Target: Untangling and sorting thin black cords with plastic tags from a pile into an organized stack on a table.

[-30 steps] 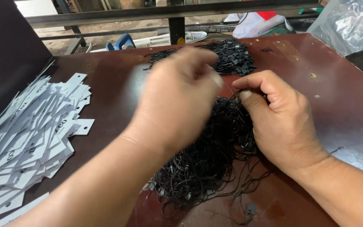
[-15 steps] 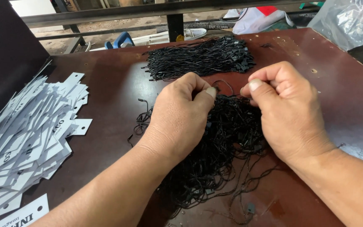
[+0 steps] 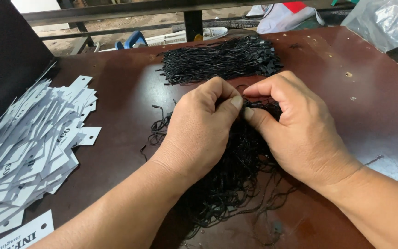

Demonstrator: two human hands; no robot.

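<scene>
My left hand and my right hand rest on a tangled heap of black string loops on a dark red-brown table. Both hands pinch strands at the top of the heap, their fingertips almost touching near the middle of the view. Beyond the hands lies a second, neater bundle of black strings, laid out straight. A spread pile of white paper hang tags with punched holes covers the table's left side.
A black panel stands at the far left. Behind the table run dark metal bars, with a clear plastic bag at the top right and a white cloth bundle beside it. The table's right edge slopes away.
My left hand has come down from its raised, blurred position onto the heap. Both hands have drawn together and now pinch strands; the view has shifted slightly.
</scene>
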